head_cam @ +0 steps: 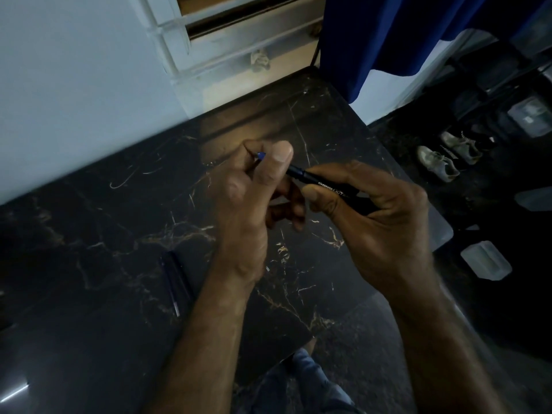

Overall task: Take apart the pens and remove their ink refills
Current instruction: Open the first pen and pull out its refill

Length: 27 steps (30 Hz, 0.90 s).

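A dark marble table [104, 222] with pale gold veins fills most of the view, set against a white wall [74, 79]. On the table's left part lies a dark pen [173, 282], pointing toward the viewer, apart from both hands. At the centre, the left hand [248, 210] is raised above the table, its fingers curled together and its thumb pressed down, pinching a small blue tip [261, 155] at one end of a black pen [321, 183]. To the right, the right hand [373, 222] grips the pen's black barrel, thumb and fingers closed around it; white lettering shows on the barrel. Farther right, a blue curtain [403, 34] hangs, and pale shoes [445, 156] sit on the dark floor.
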Each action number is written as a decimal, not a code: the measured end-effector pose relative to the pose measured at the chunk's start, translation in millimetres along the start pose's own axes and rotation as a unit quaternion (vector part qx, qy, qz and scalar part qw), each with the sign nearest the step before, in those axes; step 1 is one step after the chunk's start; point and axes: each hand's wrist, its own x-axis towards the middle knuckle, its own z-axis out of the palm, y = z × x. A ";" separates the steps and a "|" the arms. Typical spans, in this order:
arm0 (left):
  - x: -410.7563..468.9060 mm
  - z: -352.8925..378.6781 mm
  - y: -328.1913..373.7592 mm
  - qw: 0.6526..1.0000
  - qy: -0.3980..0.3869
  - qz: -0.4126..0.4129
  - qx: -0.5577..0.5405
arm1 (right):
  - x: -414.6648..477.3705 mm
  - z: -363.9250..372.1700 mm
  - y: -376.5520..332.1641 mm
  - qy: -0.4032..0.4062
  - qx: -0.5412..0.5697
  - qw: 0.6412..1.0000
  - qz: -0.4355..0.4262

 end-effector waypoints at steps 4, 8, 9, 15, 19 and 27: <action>-4.0 -3.6 3.7 0.999 -0.020 0.027 -0.008 | 0.7 -8.1 0.2 -0.003 0.003 1.000 0.006; 0.0 2.6 3.4 0.995 0.045 0.062 0.070 | 0.5 -9.6 2.9 -0.004 -0.012 1.000 -0.002; 1.2 4.3 3.7 0.994 0.053 0.061 0.074 | 0.7 -9.2 3.3 -0.007 -0.009 1.000 -0.003; -0.3 2.0 9.2 0.998 -0.030 0.047 0.032 | 2.8 -15.7 7.1 -0.006 0.006 1.000 -0.012; 0.4 10.2 5.7 0.994 0.045 0.052 0.084 | 2.2 -14.4 7.7 -0.016 0.013 1.000 -0.020; -1.9 6.9 9.5 0.997 -0.028 0.055 0.041 | 2.0 -21.8 13.5 -0.010 0.017 1.000 -0.014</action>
